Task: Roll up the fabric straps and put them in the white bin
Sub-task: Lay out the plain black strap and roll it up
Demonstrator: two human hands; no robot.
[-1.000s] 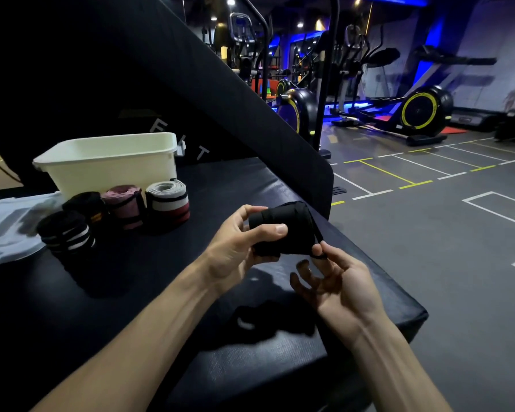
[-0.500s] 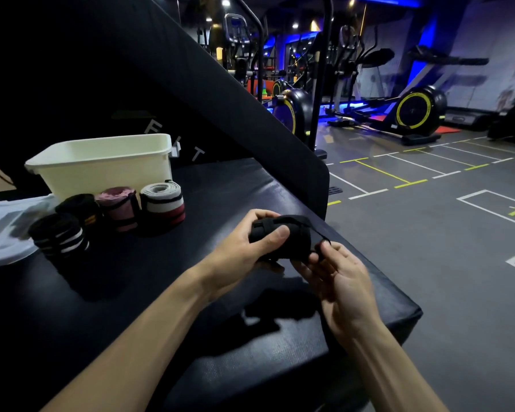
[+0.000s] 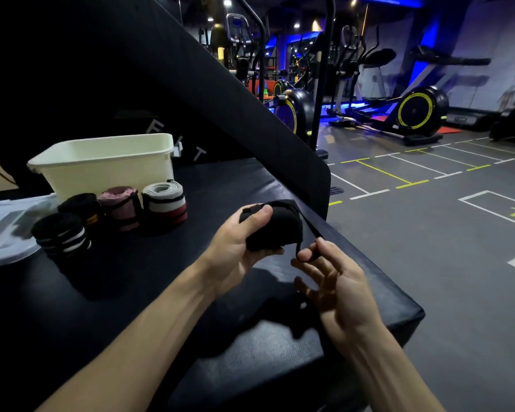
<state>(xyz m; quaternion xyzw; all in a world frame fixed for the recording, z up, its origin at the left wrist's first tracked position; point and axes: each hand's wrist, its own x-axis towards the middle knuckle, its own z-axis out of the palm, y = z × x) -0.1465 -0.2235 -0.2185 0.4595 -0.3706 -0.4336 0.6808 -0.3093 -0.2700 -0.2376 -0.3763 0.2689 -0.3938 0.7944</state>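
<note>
Rolling a black strap over the worktop [image 3: 191,292]

Left hand [image 3: 235,248] grips the black roll [image 3: 275,228]; right hand [image 3: 336,281] pinches its loose tail [image 3: 308,226].

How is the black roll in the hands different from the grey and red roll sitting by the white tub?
The black roll is plain black; the grey and red roll has grey, white and red bands. The black roll is held up in the left hand, while the grey and red roll stands on end on the black pad. The black roll has a loose tail pinched by the right hand; the other looks fully wound. Both are rolled fabric straps.
</note>
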